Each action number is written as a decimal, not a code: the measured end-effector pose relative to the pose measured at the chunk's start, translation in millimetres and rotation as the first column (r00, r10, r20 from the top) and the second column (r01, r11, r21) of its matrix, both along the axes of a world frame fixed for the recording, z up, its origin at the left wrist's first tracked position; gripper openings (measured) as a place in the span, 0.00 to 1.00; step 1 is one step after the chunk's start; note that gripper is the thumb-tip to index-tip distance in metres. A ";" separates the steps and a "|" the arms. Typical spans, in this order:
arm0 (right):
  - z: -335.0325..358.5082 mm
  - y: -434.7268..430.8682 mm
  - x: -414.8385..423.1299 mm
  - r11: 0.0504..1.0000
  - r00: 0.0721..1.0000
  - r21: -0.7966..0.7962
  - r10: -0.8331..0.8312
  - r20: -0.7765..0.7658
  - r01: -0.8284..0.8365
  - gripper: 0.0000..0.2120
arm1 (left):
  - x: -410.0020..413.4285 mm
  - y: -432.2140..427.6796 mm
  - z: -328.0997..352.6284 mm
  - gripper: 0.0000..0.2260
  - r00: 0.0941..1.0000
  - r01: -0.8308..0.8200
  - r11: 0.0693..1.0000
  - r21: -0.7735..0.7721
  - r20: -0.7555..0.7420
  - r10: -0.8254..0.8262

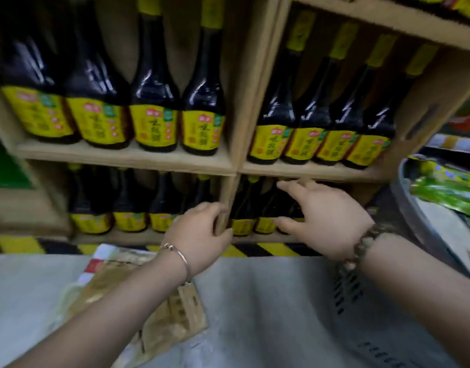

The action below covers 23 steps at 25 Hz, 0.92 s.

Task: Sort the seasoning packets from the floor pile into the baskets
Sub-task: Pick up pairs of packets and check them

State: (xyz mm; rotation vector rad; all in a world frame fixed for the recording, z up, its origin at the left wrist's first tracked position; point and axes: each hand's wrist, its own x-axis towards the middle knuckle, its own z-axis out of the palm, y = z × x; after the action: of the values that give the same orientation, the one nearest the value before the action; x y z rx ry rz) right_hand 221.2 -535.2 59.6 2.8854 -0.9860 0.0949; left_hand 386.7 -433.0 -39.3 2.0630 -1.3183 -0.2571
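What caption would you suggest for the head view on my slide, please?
Left hand at the brown cardboard shelf divider, right hand spread open before dark bottles with yellow labels.
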 end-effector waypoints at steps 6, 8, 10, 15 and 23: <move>-78.6 4.2 60.8 0.988 0.982 0.155 0.006 -0.187 0.023 0.30 | 49.1 53.1 -84.0 0.20 0.963 -0.217 0.960 0.176 -0.122 0.240; -106.5 9.7 68.9 0.978 0.976 0.206 0.015 -0.217 0.031 0.30 | 55.5 64.1 -106.0 0.20 0.955 -0.227 0.950 0.214 -0.142 0.260; -134.5 17.7 73.0 0.971 0.954 0.240 0.080 -0.288 -0.009 0.30 | 60.2 76.1 -122.6 0.20 0.954 -0.236 0.939 0.250 -0.121 0.273; -206.5 38.0 98.5 0.927 0.912 0.375 0.171 -0.373 -0.020 0.30 | 70.3 106.4 -162.2 0.20 0.973 -0.209 0.879 0.428 0.004 0.229; -298.2 74.8 170.6 0.720 0.994 0.692 0.025 -0.106 0.056 0.19 | 96.5 148.3 -209.9 0.23 0.933 -0.356 0.787 0.505 0.147 0.328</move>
State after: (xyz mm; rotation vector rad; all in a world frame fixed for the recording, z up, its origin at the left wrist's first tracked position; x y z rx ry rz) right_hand 391.8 -460.4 -238.6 3.4827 -1.2348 -0.5608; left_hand 483.2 -284.8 -249.1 2.7442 -0.9305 -0.4412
